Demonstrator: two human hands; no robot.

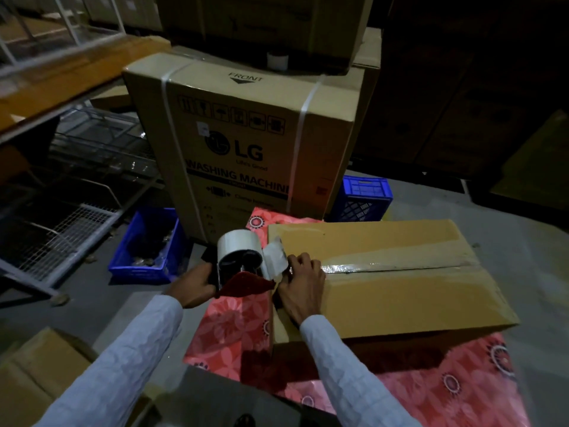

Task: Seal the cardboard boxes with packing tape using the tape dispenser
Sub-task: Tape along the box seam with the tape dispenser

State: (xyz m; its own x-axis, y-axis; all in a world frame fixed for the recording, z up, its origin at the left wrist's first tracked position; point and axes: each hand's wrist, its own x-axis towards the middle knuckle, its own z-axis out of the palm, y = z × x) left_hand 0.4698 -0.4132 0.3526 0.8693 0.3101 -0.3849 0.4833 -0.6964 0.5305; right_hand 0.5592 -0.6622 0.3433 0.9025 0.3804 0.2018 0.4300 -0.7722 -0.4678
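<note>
A closed cardboard box (400, 291) lies on a red flowered sheet (228, 328). A strip of clear tape (397, 265) runs along its top seam. My left hand (192, 286) grips the handle of a red tape dispenser (243, 266) loaded with a clear roll, held just off the box's left edge. A loose flap of tape (274, 257) hangs between the roll and the box. My right hand (303, 288) rests on the box's left end, its curled fingers pressing the tape end at the corner.
A tall LG washing machine carton (246, 143) stands behind. Blue crates sit at the left (144, 248) and behind the box (363, 195). Wire racks (70, 235) fill the left side. Another cardboard box (34, 374) lies at the lower left.
</note>
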